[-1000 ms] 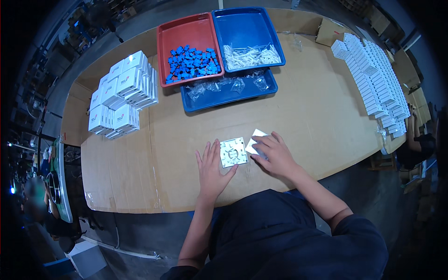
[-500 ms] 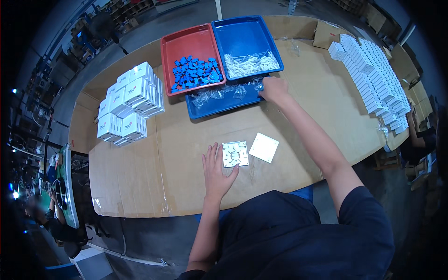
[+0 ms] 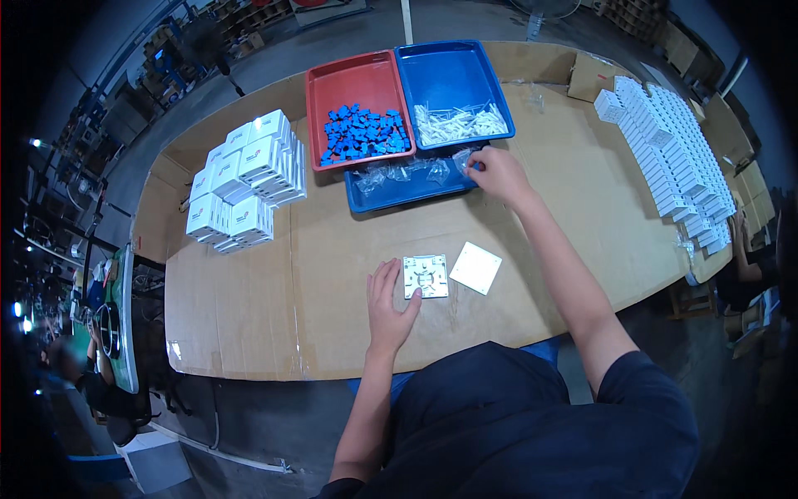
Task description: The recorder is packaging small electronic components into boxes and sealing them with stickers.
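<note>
My left hand (image 3: pixel 390 309) lies open on the cardboard table top, thumb touching the lower edge of a square white plastic frame (image 3: pixel 426 277) with a cross-shaped moulded middle. Just right of that frame is a flat, square white cover plate (image 3: pixel 476 269). My right hand (image 3: pixel 500 176) is pinched over the right end of a shallow blue tray (image 3: pixel 407 198). Its fingertips close on a small clear plastic bag (image 3: pixel 461 158). More crumpled clear bags (image 3: pixel 399 171) lie along the back of that tray.
Behind it stand a red tray (image 3: pixel 349 79) with blue connector pieces (image 3: pixel 366 133) and a deeper blue tray (image 3: pixel 445 73) with white slender parts (image 3: pixel 461 125). White boxes (image 3: pixel 241 179) are stacked at left; many white square units (image 3: pixel 665 158) line the right. A cardboard wall (image 3: pixel 532 62) edges the far side.
My right hand has drawn back slightly from the shallow blue tray, a clear bag now showing at its fingertips. My left hand stays by the frame. The whole view has shifted a little.
</note>
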### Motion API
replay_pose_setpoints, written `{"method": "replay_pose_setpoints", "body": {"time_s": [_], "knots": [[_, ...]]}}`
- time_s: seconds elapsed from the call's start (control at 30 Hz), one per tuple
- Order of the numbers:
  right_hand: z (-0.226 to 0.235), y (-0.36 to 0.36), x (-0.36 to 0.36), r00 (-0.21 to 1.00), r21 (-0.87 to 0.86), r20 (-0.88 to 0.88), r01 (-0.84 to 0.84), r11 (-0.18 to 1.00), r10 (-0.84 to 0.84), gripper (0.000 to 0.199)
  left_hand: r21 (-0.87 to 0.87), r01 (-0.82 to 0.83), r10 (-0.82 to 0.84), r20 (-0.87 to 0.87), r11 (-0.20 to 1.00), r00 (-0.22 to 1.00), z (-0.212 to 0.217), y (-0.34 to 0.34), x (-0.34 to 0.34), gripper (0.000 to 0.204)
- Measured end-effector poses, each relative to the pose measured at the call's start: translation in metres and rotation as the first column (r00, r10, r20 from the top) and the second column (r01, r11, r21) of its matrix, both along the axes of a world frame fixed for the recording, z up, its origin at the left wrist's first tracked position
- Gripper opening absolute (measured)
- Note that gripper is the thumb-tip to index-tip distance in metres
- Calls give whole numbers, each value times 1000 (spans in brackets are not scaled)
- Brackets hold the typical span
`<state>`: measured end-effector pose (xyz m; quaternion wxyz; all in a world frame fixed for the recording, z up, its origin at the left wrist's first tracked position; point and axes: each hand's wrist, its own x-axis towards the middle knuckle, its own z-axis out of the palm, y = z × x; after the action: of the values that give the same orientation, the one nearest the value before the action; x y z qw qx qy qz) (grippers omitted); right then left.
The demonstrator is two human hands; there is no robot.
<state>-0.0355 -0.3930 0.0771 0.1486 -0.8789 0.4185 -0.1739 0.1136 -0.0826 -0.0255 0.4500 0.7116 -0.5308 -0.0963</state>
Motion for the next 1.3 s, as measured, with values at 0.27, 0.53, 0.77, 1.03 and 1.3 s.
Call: {"method": "replay_pose_setpoints", "body": {"time_s": [0.27,0.53,0.77,1.03,1.3], "knots": [[0,138,-29,816,17,441,-425,905,375,14,-178,-43,-45,-459,983,887,71,-26,-39,44],[-8,173,-34,793,275,557,-456,846,246,13,-110,-29,-78,-845,993,529,68,-30,-43,37],[-30,192,-31,647,753,653,-498,431,-393,20,-156,-249,-138,-987,956,87,68,-30,-48,36],[-21,203,-23,622,796,575,-576,187,-532,19,-247,-305,-219,-968,920,122,58,-25,-47,33],[-39,200,-26,624,759,547,-651,15,-558,15,-330,-220,-280,-931,918,233,68,-25,-49,54]]}}
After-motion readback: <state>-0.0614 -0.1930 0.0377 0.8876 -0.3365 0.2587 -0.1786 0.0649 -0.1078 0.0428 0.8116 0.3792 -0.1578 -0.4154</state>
